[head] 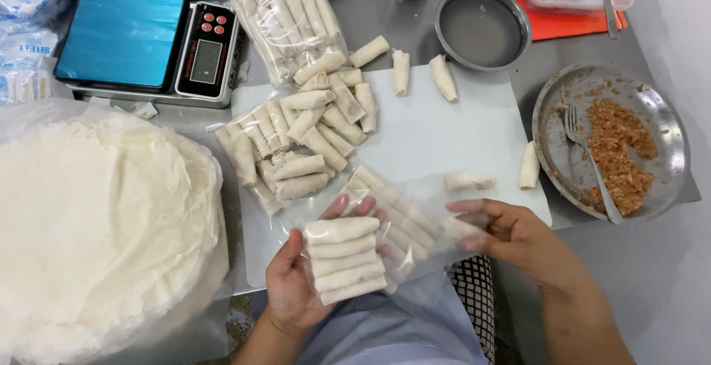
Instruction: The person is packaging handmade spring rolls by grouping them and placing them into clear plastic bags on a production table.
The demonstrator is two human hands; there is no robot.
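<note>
This is looking like a kitchen where food is being made to sell. A weighing scale (148, 42) is sitting on a metal table (652, 261), beside bagged spring rolls (285, 13), a wrapper stack (96, 224) and a filling plate (611, 143).

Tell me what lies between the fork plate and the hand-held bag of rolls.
In the head view, one loose roll lies beside the plate, on the edge of the white board. Another roll lies nearer the bag, apparently under its clear plastic.
</note>
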